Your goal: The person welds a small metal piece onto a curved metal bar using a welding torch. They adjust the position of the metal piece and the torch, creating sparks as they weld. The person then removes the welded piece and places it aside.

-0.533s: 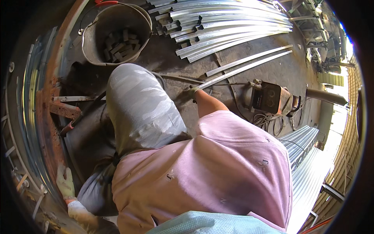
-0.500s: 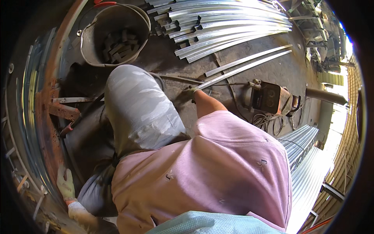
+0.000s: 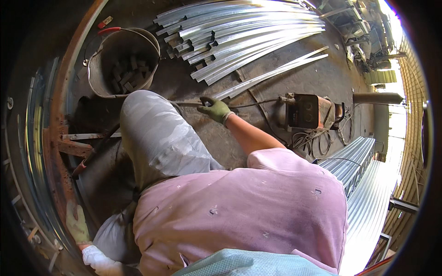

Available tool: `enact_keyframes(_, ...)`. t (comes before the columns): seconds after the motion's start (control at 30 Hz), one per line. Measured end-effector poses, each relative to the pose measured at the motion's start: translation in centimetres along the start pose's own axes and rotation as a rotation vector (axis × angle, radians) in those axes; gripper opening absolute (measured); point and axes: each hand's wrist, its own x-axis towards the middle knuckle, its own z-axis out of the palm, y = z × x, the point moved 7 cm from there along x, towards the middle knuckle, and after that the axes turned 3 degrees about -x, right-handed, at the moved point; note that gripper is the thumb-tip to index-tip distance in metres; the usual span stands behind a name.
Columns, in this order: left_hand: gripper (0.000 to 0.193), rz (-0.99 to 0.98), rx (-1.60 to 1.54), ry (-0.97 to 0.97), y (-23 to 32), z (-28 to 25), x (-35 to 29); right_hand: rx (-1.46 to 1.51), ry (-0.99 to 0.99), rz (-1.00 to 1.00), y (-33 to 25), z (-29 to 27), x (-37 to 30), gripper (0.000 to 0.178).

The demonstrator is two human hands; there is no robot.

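Note:
My left hand (image 3: 77, 226), in a pale work glove, rests on the rusty steel beam (image 3: 57, 170) at the left, its fingers stretched along it. In a green glove, my right hand (image 3: 215, 109) is held over the floor beyond my knee, thumb and fingers apart. Nothing shows between its fingers. A cable (image 3: 253, 105) runs behind that hand; whether they touch, I cannot tell. Just beyond the fingers is the near end of a thin metal channel (image 3: 271, 75), which lies on the floor close against another channel.
A bucket (image 3: 94, 76) of small dark blocks stands ahead of my knee. Many metal channels (image 3: 248, 34) lie at the far side. To the right are a black and orange power unit (image 3: 304, 111) with coiled cables, a grey cylinder (image 3: 377, 98) and stacked profiles (image 3: 350, 158).
My right hand has come off the metal channel and moved slightly left. The channel now lies closer to its neighbour. My left hand stays on the beam, and the view has shifted a little.

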Motion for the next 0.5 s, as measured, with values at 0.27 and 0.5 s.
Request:
enact_keyframes(0.27,0.048,0.221,-0.254,0.008,12.8,3.1,2.4,0.707,-0.011,-0.410,-20.8,-8.6,-7.6,0.091)
enact_keyframes(0.5,0.056,0.668,-0.656,-0.256,32.5,8.2,2.4,0.372,-0.125,-1.054,-39.8,-8.2,-21.5,0.102)
